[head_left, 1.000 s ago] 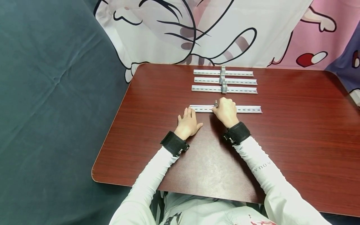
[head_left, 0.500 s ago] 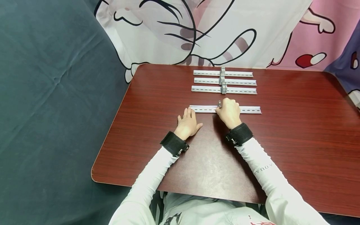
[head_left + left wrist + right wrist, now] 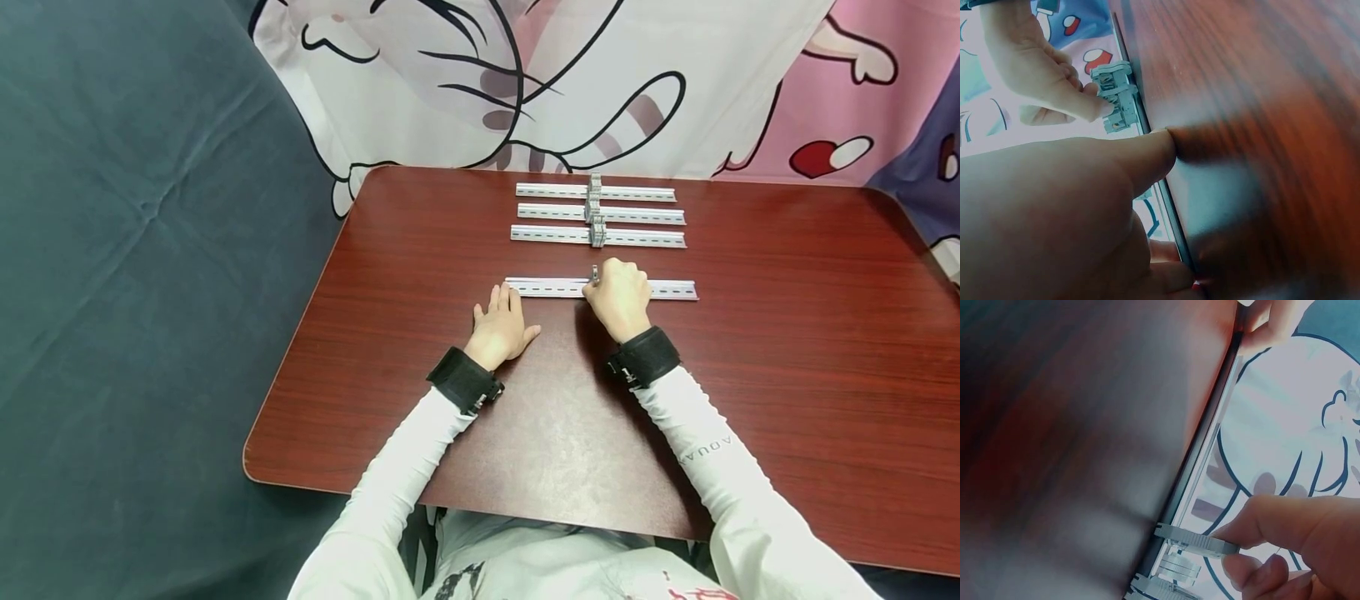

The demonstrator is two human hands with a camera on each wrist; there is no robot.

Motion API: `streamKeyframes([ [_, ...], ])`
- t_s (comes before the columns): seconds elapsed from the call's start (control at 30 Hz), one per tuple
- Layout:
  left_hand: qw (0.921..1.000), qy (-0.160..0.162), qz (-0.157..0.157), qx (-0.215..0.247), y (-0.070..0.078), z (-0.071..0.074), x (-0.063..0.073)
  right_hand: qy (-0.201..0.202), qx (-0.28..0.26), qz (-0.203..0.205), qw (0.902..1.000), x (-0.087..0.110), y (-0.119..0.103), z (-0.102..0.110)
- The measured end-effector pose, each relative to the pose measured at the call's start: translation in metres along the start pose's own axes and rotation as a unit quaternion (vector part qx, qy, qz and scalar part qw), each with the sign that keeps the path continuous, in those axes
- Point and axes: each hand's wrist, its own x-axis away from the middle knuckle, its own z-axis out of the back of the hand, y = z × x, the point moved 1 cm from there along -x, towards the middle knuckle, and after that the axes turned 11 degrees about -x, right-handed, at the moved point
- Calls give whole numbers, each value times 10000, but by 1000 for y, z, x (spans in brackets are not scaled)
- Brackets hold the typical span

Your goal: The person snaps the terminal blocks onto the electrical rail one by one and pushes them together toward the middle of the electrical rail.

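Note:
A slotted metal DIN rail (image 3: pixel 551 288) lies crosswise on the table in front of the person. My left hand (image 3: pixel 497 332) lies flat with fingers spread, fingertips at the rail's left end. Near the rail's middle, my right hand (image 3: pixel 621 298) pinches a grey ridged DIN rail block (image 3: pixel 1194 539) between thumb and curled fingers. The block's foot sits on the rail edge. In the right wrist view a pale small part (image 3: pixel 1179 567) and another grey block (image 3: pixel 1163 589) show beside it. From above, the right hand hides most of the held block.
Behind, three similar rails lie parallel: a back rail (image 3: pixel 551 191), a middle rail (image 3: pixel 551 212) and a near rail (image 3: pixel 551 234), each with grey blocks around its middle. The brown table (image 3: pixel 787 375) reaches a cartoon-print curtain (image 3: pixel 600 83) at the back.
My right hand has slid to the right along the front rail with the block. The left hand has stayed at the rail's left end.

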Motion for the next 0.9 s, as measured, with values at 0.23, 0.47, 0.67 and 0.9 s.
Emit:
streamKeyframes([
  [0.23, 10000, -14, 14, 9, -1, 0, -1, 104, 112, -145, 9998, 1, 0, 0],
  [0.47, 10000, 22, -31, 45, -1, 1, 0, 81, 316, -460, 9984, 0, 3, 4],
  [0.67, 10000, 40, -18, 86, -1, 3, 0, -19, 337, -671, 9972, 0, 10, 9],
  [0.9, 10000, 13, 4, 58, 0, 1, -2, -176, 626, -881, 9940, 2, 17, 11],
])
